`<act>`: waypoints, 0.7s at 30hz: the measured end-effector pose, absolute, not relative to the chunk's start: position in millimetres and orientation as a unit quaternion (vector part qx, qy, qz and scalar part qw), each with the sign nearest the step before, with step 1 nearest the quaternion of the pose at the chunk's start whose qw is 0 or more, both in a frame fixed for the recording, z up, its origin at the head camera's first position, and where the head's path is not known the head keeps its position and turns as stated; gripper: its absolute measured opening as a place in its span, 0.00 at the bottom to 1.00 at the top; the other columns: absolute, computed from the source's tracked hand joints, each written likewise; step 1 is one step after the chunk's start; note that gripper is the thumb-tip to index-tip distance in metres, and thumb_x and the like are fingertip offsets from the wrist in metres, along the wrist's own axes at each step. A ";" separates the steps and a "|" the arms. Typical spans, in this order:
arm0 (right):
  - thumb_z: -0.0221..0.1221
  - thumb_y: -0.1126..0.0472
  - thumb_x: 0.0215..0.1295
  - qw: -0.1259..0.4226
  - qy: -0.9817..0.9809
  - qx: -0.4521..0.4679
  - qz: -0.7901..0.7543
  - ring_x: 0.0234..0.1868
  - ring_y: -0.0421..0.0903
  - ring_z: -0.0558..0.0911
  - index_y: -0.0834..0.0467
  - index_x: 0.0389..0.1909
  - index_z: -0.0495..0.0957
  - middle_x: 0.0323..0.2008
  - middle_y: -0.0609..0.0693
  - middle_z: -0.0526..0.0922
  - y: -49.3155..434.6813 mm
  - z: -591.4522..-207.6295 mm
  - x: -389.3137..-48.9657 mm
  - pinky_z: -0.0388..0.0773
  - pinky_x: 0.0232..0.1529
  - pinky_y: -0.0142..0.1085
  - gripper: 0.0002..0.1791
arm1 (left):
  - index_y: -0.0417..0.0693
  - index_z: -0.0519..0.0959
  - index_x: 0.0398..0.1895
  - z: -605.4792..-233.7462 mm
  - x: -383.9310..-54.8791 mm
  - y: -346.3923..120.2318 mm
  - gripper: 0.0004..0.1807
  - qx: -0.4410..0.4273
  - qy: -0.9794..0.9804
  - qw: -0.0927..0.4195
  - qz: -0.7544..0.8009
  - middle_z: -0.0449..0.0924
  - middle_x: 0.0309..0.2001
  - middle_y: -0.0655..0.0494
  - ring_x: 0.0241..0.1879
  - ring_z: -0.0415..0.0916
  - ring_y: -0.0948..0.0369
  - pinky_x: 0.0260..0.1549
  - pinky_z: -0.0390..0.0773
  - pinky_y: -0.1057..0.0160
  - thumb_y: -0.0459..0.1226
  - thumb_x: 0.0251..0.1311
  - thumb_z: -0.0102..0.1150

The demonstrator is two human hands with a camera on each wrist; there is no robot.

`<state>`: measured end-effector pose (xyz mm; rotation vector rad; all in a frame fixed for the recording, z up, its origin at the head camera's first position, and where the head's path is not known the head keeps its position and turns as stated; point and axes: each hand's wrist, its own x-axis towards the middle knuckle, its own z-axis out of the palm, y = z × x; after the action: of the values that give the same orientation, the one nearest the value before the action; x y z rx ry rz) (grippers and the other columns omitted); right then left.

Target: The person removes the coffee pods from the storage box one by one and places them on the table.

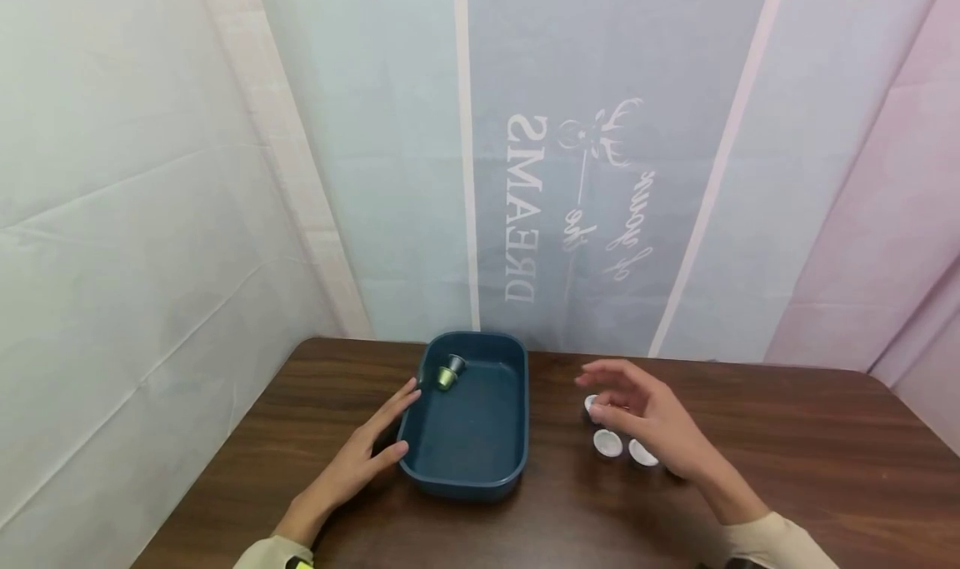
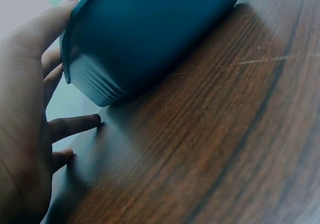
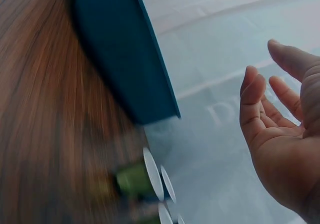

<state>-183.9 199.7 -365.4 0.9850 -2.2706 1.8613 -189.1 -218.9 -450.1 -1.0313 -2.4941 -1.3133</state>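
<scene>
A dark blue rectangular bin (image 1: 472,436) stands on the table, with a green coffee capsule (image 1: 446,378) and a grey coffee capsule (image 1: 456,364) in its far left corner. At the bin's left side is my left hand (image 1: 358,459), its thumb and fingertips at the rim and the other fingers spread down toward the table. My right hand (image 1: 660,426) hovers to the right of the bin, fingers loosely bent and nothing in its grasp. Beneath it, several capsules stand lid up, among them a white-lidded capsule (image 1: 607,443) and a green-sided capsule (image 3: 135,179). The hand partly covers this group.
The dark wooden table (image 1: 810,452) has rounded far corners. Behind it hangs a pale blue curtain (image 1: 600,69) with white lettering, close to the table's far edge. A whitish cloth (image 1: 135,219) hangs along the left side.
</scene>
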 end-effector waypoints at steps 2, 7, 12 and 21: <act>0.58 0.72 0.64 0.013 -0.715 0.328 0.618 0.39 0.52 0.81 0.62 0.61 0.68 0.55 0.66 0.74 188.3 -365.2 -190.4 0.80 0.36 0.39 0.24 | 0.47 0.54 0.74 -450.4 -189.8 -219.1 0.35 -0.342 -0.829 0.069 -0.437 0.44 0.76 0.53 0.72 0.47 0.51 0.56 0.56 0.32 0.30 0.65 0.52; 0.59 0.70 0.64 -0.017 -0.697 0.320 0.642 0.40 0.53 0.81 0.62 0.61 0.68 0.55 0.65 0.74 160.5 -364.2 -205.2 0.80 0.36 0.42 0.24 | 0.48 0.54 0.74 -449.7 -189.2 -219.5 0.35 -0.340 -0.830 0.069 -0.436 0.44 0.76 0.52 0.72 0.47 0.51 0.55 0.55 0.30 0.32 0.65 0.51; 0.61 0.66 0.64 -0.045 -0.700 0.301 0.646 0.42 0.58 0.80 0.59 0.61 0.70 0.55 0.61 0.75 137.7 -364.9 -219.3 0.79 0.39 0.49 0.24 | 0.47 0.54 0.74 -450.7 -189.5 -219.3 0.34 -0.344 -0.830 0.072 -0.433 0.44 0.76 0.52 0.72 0.47 0.52 0.57 0.56 0.33 0.32 0.65 0.51; 0.63 0.62 0.63 -0.053 -0.708 0.309 0.633 0.40 0.56 0.81 0.55 0.59 0.71 0.55 0.58 0.76 108.1 -364.4 -241.1 0.79 0.38 0.44 0.23 | 0.47 0.54 0.74 -453.6 -190.7 -219.2 0.35 -0.349 -0.830 0.080 -0.427 0.44 0.75 0.51 0.72 0.47 0.52 0.60 0.57 0.38 0.31 0.65 0.52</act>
<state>-241.1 108.1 -364.4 1.0032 -2.3033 2.0576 -190.7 -219.2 -453.6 -1.0423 -2.4832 -1.2771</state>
